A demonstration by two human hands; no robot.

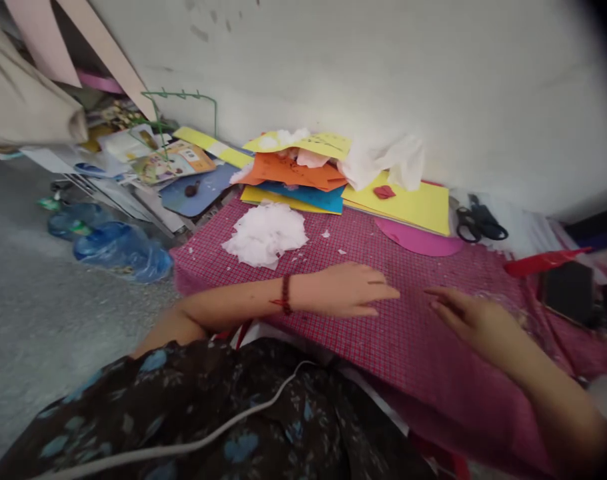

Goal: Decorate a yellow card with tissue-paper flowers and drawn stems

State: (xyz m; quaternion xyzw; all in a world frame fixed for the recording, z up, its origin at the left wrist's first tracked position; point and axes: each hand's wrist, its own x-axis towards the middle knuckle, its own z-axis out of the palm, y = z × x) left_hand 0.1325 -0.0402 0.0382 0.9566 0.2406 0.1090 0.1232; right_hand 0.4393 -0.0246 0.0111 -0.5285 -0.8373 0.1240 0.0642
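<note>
My left hand (341,290) reaches in over the red checked tablecloth (408,347) with its fingers stretched out, palm down and holding nothing. A dark red beaded bracelet (286,297) circles its wrist. Opposite it, a little blurred, my right hand (476,323) points leftward with thumb and finger extended and nothing visible in them. The two hands are apart. Beyond my left wrist lies a heap of torn white paper or fluff (266,233), with small scraps around it.
Orange sheets (293,170) and yellow card (416,203) are stacked by the wall. A pink round sheet (421,240), black-handled scissors (467,225) and a dark phone-like slab (568,293) lie rightward. Blue plastic bottles (118,247) rest on the floor at left.
</note>
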